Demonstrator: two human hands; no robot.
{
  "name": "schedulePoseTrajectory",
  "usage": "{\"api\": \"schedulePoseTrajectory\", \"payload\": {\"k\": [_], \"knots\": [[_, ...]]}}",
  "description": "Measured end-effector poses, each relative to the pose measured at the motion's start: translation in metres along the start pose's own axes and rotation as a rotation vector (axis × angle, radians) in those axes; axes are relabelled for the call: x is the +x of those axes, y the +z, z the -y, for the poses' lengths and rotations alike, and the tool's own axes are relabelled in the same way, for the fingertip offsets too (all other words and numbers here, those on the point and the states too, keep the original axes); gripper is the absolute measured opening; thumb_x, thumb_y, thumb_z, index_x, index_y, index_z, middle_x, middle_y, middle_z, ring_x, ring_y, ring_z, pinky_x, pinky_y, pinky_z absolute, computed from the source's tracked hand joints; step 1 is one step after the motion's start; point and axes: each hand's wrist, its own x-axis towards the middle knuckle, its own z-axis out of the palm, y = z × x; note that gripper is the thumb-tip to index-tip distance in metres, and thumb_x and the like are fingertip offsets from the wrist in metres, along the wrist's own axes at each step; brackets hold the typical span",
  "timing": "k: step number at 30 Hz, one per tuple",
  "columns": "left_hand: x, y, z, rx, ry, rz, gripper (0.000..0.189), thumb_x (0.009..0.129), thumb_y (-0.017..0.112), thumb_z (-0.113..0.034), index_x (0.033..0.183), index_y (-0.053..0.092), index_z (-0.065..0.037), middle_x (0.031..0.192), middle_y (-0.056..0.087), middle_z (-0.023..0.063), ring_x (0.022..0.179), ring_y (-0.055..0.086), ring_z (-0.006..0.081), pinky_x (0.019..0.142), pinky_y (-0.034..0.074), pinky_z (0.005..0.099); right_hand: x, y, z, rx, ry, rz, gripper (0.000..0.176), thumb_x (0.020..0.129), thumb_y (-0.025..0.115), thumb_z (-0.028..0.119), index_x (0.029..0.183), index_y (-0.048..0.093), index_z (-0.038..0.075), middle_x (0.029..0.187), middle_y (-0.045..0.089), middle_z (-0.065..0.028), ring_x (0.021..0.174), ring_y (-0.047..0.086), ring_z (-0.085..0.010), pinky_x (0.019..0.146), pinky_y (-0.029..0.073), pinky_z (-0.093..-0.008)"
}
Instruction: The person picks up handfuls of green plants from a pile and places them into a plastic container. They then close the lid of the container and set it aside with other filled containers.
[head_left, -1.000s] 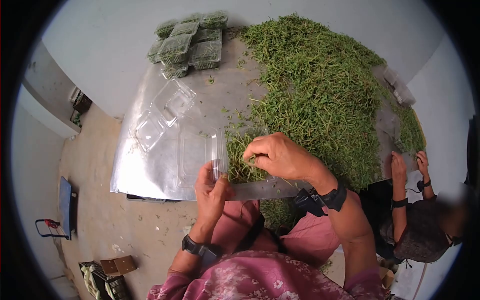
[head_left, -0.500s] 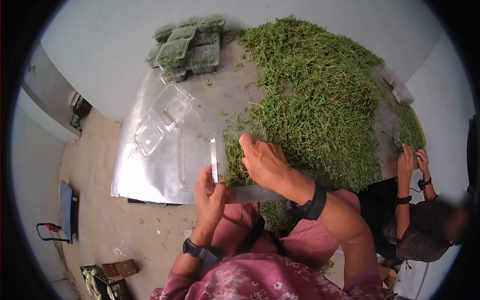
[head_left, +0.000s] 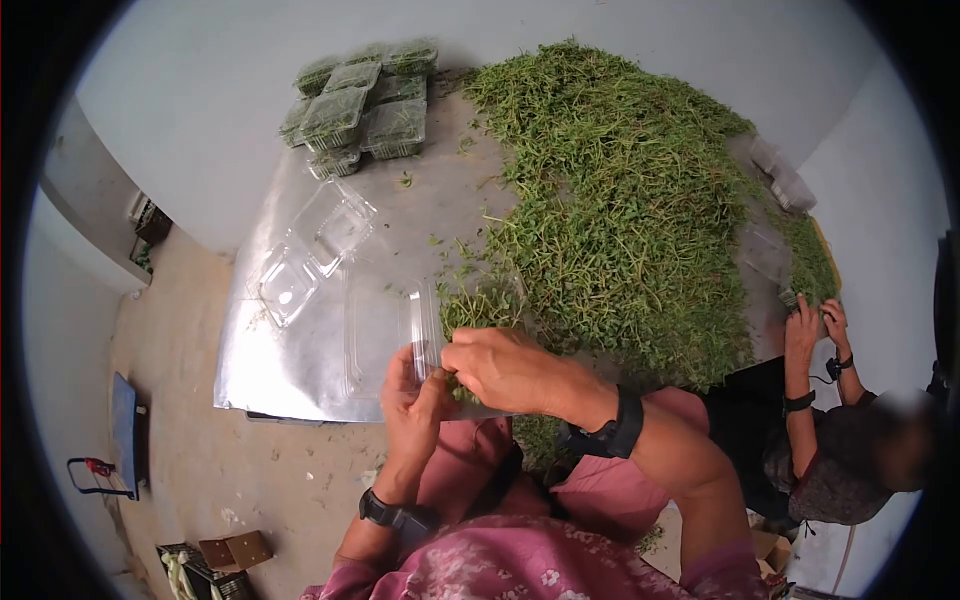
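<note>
Left hand: gripping box by near edge, ideally steadying it; right hand: curling over greens inside box, grasp untellable; greens: ideally lying within box

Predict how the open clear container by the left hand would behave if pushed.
Its lid would probably flex, since the plastic looks thin. The container may feel light, holding loose leafy greens. It could slide easily, as the metal table looks smooth and shiny.
</note>
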Motion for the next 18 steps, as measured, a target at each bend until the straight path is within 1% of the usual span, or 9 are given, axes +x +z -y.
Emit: {"api": "schedulePoseTrajectory", "payload": {"k": [2,5,7,9,12,15,16,18], "knots": [[-0.001,0.000,-0.002,-0.008,-0.016,0.009,0.034,0.091,0.055,-0.005,0.123,0.045,0.000,0.085,0.057,0.0024,0.065,0.055,0.0075,0.053,0.050,0.0220,-0.002,0.010,-0.008,-0.047,0.056,0.098,0.004,0.081,0.061,0.002,0.084,0.058,0.001,0.080,0.056,-0.0154,0.074,0.058,-0.0373,0.065,0.047,-0.0427],[-0.001,-0.002,-0.006,-0.011,-0.041,0.001,0.035,0.091,0.055,-0.005,0.124,0.045,0.001,0.080,0.057,0.0022,0.061,0.053,0.0072,0.052,0.048,0.0217,0.003,-0.004,-0.014,0.056,-0.016,0.146,0.007,0.081,0.060,0.001,0.087,0.061,0.001,0.084,0.059,-0.0158,0.077,0.060,-0.0366,0.066,0.047,-0.0422],[-0.001,-0.002,-0.005,-0.055,-0.046,0.003,0.035,0.091,0.055,-0.004,0.123,0.045,0.001,0.077,0.056,0.0020,0.059,0.052,0.0068,0.051,0.046,0.0216,0.005,-0.021,-0.009,0.053,-0.008,0.107,0.011,0.080,0.060,0.000,0.090,0.063,0.001,0.085,0.061,-0.0158,0.077,0.061,-0.0360,0.066,0.048,-0.0419],[0.000,-0.004,-0.001,-0.065,-0.040,0.016,0.035,0.090,0.055,-0.003,0.124,0.044,0.002,0.079,0.056,0.0023,0.059,0.051,0.0064,0.051,0.044,0.0216,0.004,-0.036,-0.002,0.054,0.037,0.109,0.015,0.079,0.060,-0.001,0.093,0.066,0.003,0.086,0.061,-0.0149,0.079,0.061,-0.0344,0.068,0.048,-0.0409],[0.003,-0.006,-0.001,-0.072,-0.030,0.032,0.036,0.090,0.055,-0.002,0.124,0.044,0.002,0.081,0.056,0.0027,0.059,0.051,0.0065,0.051,0.042,0.0214,0.002,-0.034,0.004,0.004,0.031,0.184,0.014,0.080,0.059,0.000,0.091,0.066,0.003,0.087,0.060,-0.0140,0.080,0.060,-0.0333,0.069,0.048,-0.0403],[0.006,-0.011,0.003,-0.050,-0.017,0.057,0.038,0.089,0.055,-0.001,0.125,0.043,0.003,0.083,0.055,0.0033,0.059,0.052,0.0071,0.051,0.042,0.0216,0.004,-0.012,-0.002,-0.172,-0.022,0.230,0.010,0.078,0.061,0.000,0.087,0.065,0.003,0.083,0.056,-0.0151,0.076,0.060,-0.0355,0.067,0.047,-0.0423],[0.007,-0.012,0.004,-0.039,-0.011,0.068,0.038,0.089,0.054,-0.001,0.125,0.043,0.003,0.083,0.055,0.0035,0.059,0.053,0.0074,0.051,0.043,0.0217,0.005,-0.011,-0.003,-0.085,-0.015,0.192,0.010,0.078,0.061,0.000,0.087,0.065,0.003,0.083,0.056,-0.0150,0.076,0.060,-0.0357,0.067,0.047,-0.0420],[0.004,-0.007,-0.002,-0.087,-0.054,0.028,0.038,0.088,0.053,0.000,0.124,0.044,0.002,0.077,0.055,0.0028,0.058,0.054,0.0087,0.048,0.042,0.0226,0.011,-0.014,-0.004,0.087,-0.009,0.121,0.011,0.077,0.063,0.001,0.087,0.065,0.002,0.082,0.057,-0.0147,0.077,0.060,-0.0362,0.067,0.047,-0.0415]]}}
